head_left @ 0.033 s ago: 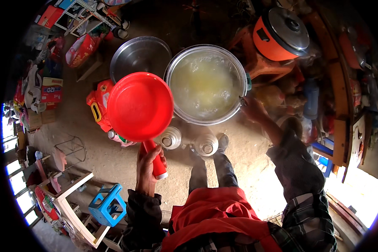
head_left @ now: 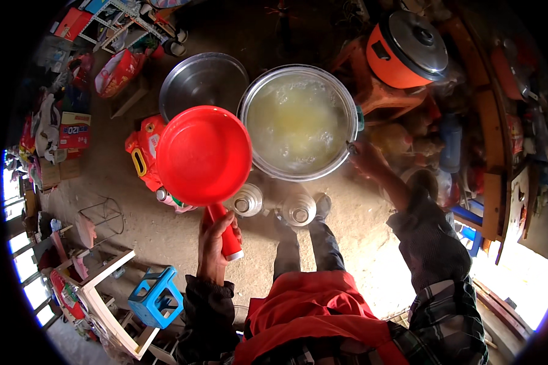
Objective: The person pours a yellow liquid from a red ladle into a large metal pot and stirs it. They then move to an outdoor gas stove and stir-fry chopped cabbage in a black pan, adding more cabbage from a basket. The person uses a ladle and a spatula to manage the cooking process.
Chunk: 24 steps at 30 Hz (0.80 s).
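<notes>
A red dipper point(head_left: 203, 156) with a wide round bowl faces up, and my left hand point(head_left: 213, 248) wraps round its thick handle. Its bowl looks to hold nothing. To its right stands a large round metal pot point(head_left: 245, 115) of cloudy, pale yellow liquid point(head_left: 297, 121) with foam and steam. At the right rim of this pot my right hand point(head_left: 368, 159) is closed, with a small dark metallic end showing at its fingertips; what that belongs to is hidden. Behind the dipper lies a wide, shallow metal basin point(head_left: 206, 78), partly covered by it.
Two clear bottles point(head_left: 299, 210) stand by my feet. A red jug point(head_left: 145, 152) is left of the dipper. An orange cooker point(head_left: 402, 52) with a metal lid sits at the far right on an orange stool point(head_left: 380, 97). A blue stool point(head_left: 156, 297) is at the lower left.
</notes>
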### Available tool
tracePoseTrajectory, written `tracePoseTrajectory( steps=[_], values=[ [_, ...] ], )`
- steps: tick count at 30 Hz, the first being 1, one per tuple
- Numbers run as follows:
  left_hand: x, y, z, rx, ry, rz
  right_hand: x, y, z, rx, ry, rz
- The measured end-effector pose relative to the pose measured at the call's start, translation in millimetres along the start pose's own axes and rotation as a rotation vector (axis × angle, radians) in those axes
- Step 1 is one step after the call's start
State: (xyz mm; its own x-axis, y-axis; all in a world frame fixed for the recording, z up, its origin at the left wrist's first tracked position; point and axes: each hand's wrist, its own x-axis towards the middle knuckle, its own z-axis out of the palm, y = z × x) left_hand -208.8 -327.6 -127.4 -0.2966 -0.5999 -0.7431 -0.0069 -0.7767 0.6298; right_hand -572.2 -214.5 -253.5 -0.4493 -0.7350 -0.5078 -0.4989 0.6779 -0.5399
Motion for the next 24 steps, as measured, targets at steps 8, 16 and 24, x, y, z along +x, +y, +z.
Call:
tracePoseTrajectory(
  steps=[8,16,24],
  values=[
    [-7.9,-7.9,-3.3,-0.011,0.008,-0.005,-18.5,-11.6,1.5,0.857,-0.340,0.470],
    [-12.3,-6.1,-0.9,-0.021,-0.011,-0.002,-20.5,-8.7,15.6,1.273,-0.442,0.515],
    [-14.0,-7.2,4.7,-0.058,-0.004,-0.029,-30.6,-48.6,-22.4,1.229,-0.250,0.349]
  ],
)
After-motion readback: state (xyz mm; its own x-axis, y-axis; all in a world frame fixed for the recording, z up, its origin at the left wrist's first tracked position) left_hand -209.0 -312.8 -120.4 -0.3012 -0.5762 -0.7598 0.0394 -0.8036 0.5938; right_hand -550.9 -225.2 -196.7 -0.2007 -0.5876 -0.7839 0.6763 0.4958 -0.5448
